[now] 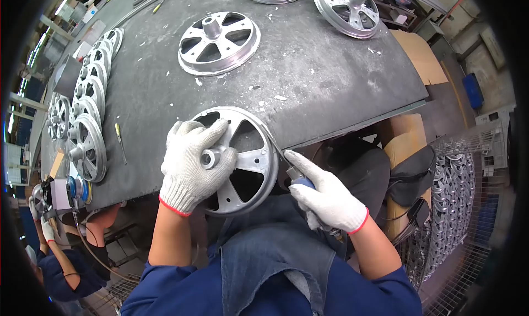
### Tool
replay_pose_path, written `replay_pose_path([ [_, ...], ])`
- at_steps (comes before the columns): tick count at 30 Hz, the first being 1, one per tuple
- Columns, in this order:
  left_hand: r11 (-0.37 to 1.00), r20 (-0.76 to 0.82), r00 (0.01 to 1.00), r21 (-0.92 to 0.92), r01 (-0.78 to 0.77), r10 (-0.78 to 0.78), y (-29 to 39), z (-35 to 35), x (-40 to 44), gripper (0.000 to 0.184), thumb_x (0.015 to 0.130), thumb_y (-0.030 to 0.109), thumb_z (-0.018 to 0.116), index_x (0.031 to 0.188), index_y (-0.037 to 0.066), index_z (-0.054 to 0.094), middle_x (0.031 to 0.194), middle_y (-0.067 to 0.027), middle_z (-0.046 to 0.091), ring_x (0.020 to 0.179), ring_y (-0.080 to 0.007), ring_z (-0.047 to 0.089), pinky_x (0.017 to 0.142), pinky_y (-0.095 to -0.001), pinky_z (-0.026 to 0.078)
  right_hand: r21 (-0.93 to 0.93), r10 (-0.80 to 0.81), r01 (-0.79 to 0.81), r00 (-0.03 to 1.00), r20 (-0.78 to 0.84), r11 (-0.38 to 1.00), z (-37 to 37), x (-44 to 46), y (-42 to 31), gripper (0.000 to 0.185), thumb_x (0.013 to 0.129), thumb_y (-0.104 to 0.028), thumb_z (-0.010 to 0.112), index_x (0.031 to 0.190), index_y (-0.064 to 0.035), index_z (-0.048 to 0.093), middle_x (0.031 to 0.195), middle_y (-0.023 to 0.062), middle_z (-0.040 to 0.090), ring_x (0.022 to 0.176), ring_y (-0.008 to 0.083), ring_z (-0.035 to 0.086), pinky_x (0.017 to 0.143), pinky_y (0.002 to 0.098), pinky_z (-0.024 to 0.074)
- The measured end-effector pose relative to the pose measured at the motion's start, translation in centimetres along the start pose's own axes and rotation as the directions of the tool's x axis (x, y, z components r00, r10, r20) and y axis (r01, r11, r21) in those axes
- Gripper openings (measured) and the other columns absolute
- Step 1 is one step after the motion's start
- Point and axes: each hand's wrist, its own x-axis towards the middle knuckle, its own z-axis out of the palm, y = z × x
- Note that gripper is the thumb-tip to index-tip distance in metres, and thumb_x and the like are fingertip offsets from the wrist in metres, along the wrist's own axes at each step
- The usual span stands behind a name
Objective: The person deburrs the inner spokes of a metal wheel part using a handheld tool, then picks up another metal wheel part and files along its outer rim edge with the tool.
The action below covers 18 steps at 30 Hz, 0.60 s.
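A silver metal wheel [250,161] with wide spokes and a central hub leans at the table's near edge, in front of my body. My left hand [195,159], in a white knit glove with a red cuff, grips it around the hub, fingers curled over the spokes. In my gloved right hand [325,192] is a tool [298,177] with a blue and metal body, its thin tip against the wheel's right rim. The fingers are wrapped round the tool, with the index finger stretched along it.
Another wheel [219,43] lies on the grey table [308,79], with more at the far edge. A row of wheels [88,145] stands at left, near a scraper [120,142]. A co-worker [69,266] sits at lower left. A wire basket [452,205] of metal parts stands right.
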Motion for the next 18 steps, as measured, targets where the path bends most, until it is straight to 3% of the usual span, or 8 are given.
replay_pose_path([
  [1,1.000,0.002,1.000,-0.001,-0.005,0.005,0.1,0.0,0.0,0.060,0.079,0.025,0.089,0.135,0.005,0.085,0.118,-0.0220,0.079,0.122,-0.0420,0.071,0.115,-0.0502,0.053,-0.366,-0.337,0.288,0.939,-0.075,0.885,0.0,0.7,1.8,0.076,0.113,-0.021,0.064,0.183,-0.0104,0.035,0.091,0.0186,0.075,0.065,0.0302,0.074,0.062,0.0435,0.0626],
  [2,1.000,0.009,1.000,0.000,0.004,-0.004,0.2,-0.1,0.0,0.060,0.079,0.024,0.090,0.136,0.005,0.085,0.118,-0.0219,0.079,0.122,-0.0420,0.071,0.115,-0.0500,0.053,-0.689,-0.639,0.454,0.769,-0.017,0.564,0.1,1.2,2.6,0.074,0.113,-0.024,0.065,0.182,-0.0111,0.039,0.094,0.0229,0.078,0.074,0.0372,0.079,0.071,0.0496,0.0653],
  [3,1.000,0.015,1.000,0.000,0.014,-0.014,0.3,-0.1,0.0,0.059,0.079,0.024,0.090,0.136,0.005,0.085,0.118,-0.0218,0.079,0.122,-0.0421,0.071,0.115,-0.0499,0.053,-0.732,-0.457,0.238,0.883,-0.111,0.638,1.5,-0.4,0.3,0.072,0.114,-0.029,0.067,0.180,-0.0149,0.043,0.099,0.0259,0.079,0.088,0.0462,0.080,0.084,0.0570,0.0647],
  [4,1.000,0.012,1.000,-0.003,0.010,-0.010,0.4,-0.2,0.1,0.059,0.079,0.024,0.090,0.136,0.005,0.085,0.118,-0.0218,0.079,0.122,-0.0421,0.071,0.115,-0.0499,0.053,-0.734,-0.460,0.237,0.881,-0.114,0.636,2.2,-0.8,-0.4,0.072,0.114,-0.029,0.067,0.180,-0.0149,0.043,0.099,0.0259,0.079,0.088,0.0462,0.080,0.084,0.0570,0.0647],
  [6,1.000,0.015,1.000,-0.009,0.000,0.000,0.5,-0.3,0.1,0.058,0.080,0.023,0.090,0.135,0.005,0.085,0.118,-0.0212,0.079,0.121,-0.0419,0.071,0.115,-0.0499,0.053,-0.857,-0.368,0.011,0.906,-0.210,0.516,3.1,-1.2,-0.8,0.069,0.114,-0.030,0.067,0.179,-0.0195,0.046,0.096,0.0234,0.079,0.084,0.0447,0.079,0.081,0.0567,0.0650],
  [11,1.000,0.024,1.000,-0.014,0.003,-0.003,0.5,-0.5,0.1,0.057,0.080,0.023,0.090,0.134,0.005,0.086,0.119,-0.0200,0.079,0.121,-0.0414,0.071,0.115,-0.0500,0.053,-0.893,-0.394,-0.060,0.883,-0.255,0.445,3.9,-1.3,-0.1,0.070,0.114,-0.032,0.069,0.180,-0.0260,0.045,0.092,0.0223,0.077,0.082,0.0438,0.078,0.079,0.0563,0.0649],
  [17,1.000,0.006,1.000,0.006,-0.004,0.004,0.1,0.0,-0.1,0.057,0.080,0.024,0.090,0.133,0.005,0.086,0.119,-0.0198,0.079,0.121,-0.0410,0.071,0.117,-0.0502,0.052,-0.806,-0.460,0.093,0.856,-0.235,0.585,3.2,-0.8,1.5,0.073,0.113,-0.033,0.070,0.180,-0.0259,0.045,0.093,0.0246,0.076,0.085,0.0464,0.078,0.082,0.0579,0.0642],
  [18,1.000,-0.013,1.000,-0.005,-0.008,0.008,0.1,0.0,-0.1,0.057,0.080,0.025,0.090,0.133,0.005,0.086,0.119,-0.0200,0.079,0.121,-0.0408,0.071,0.118,-0.0503,0.052,-0.825,-0.500,0.142,0.846,-0.186,0.547,2.9,-0.5,1.8,0.073,0.113,-0.032,0.070,0.181,-0.0250,0.044,0.090,0.0222,0.075,0.079,0.0424,0.078,0.075,0.0543,0.0643],
])
